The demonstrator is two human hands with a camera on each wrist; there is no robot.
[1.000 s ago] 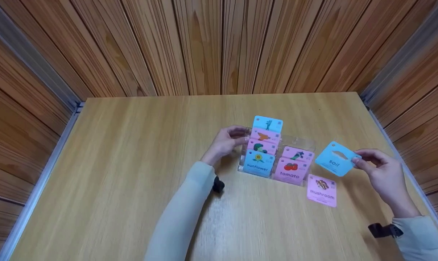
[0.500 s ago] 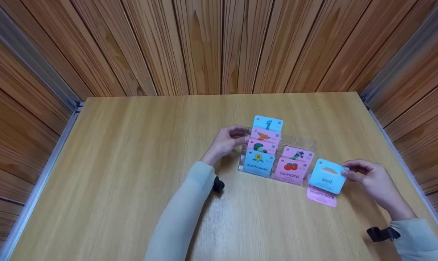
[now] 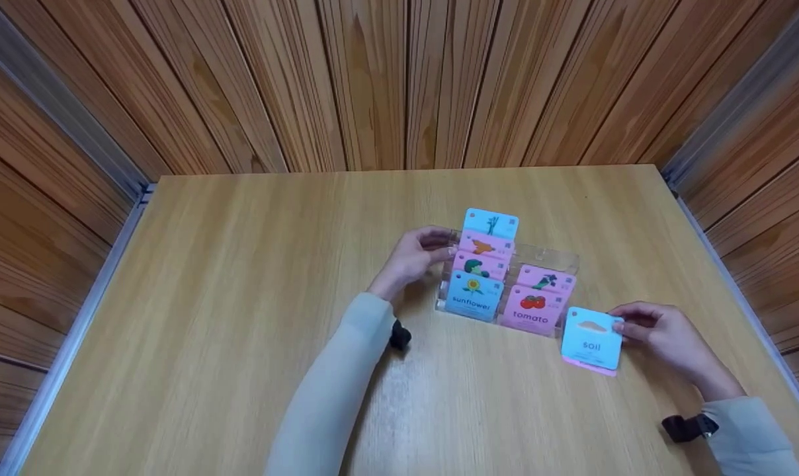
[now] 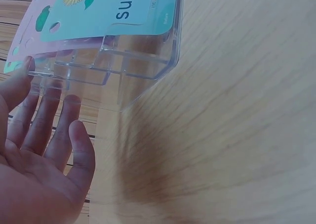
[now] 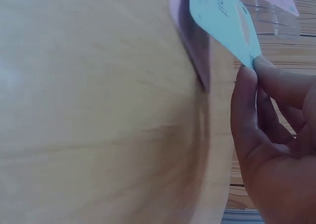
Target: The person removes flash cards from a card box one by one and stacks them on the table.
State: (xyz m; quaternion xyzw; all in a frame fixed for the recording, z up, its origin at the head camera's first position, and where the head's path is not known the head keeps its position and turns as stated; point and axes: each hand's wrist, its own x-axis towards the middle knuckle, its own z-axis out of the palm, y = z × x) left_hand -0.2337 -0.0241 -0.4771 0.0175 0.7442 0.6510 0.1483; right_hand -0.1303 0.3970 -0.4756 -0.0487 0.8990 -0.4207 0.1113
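Between the thumb and fingers of my right hand [image 3: 667,334] is the corner of a blue "soil" card [image 3: 591,340]. It overlaps a pink card [image 3: 591,367], of which only the lower edge shows in the head view. In the right wrist view this pink card [image 5: 197,51] stands off behind the blue one. My left hand [image 3: 413,258] grips the left side of a clear tiered card holder [image 3: 548,256], thumb in front and fingers behind. Its left column bears a blue "sunflower" card [image 3: 473,296] with several cards behind; the right column has a pink "tomato" card [image 3: 533,311] and a pink vegetable card [image 3: 546,281].
The wooden table [image 3: 241,297] spreads out around the holder. Wood-plank walls [image 3: 373,86] rise at the back and on both sides. Black wrist straps [image 3: 689,428] sit over the pale sleeves.
My right hand has brought the "soil" card left and down, from beside the pink mushroom card to over it, covering nearly all of it. The left hand has stayed at the holder.
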